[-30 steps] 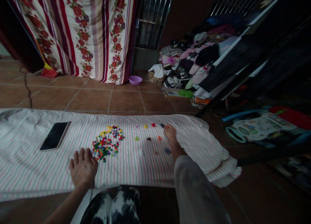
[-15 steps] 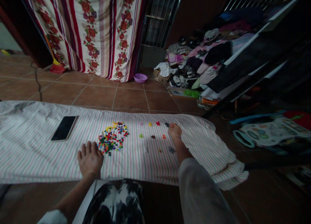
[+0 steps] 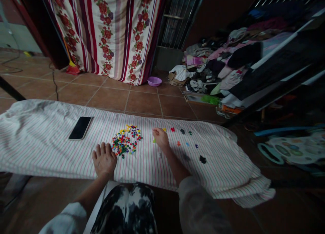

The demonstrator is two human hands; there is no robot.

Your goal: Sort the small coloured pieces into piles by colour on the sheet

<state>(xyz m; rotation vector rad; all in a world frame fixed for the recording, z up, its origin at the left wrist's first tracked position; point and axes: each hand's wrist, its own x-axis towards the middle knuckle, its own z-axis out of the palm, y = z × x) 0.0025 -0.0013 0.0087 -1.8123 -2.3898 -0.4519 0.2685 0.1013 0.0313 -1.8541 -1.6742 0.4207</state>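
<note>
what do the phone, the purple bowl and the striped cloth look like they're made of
Phone: probably glass, judging by its smooth, dark, flat face; the pale edge could be metal or plastic.
Bowl: likely thin plastic, with one even purple colour and a slight sheen.
Striped cloth: woven fabric, matte, with soft wrinkles; cotton or a blend, can't tell.

L hand (image 3: 104, 160) flat on striped cloth (image 3: 58, 156) nr multicol. pile (image 3: 127, 141), R hand (image 3: 160, 138) nr yellow pcs (image 3: 164, 129).
</note>
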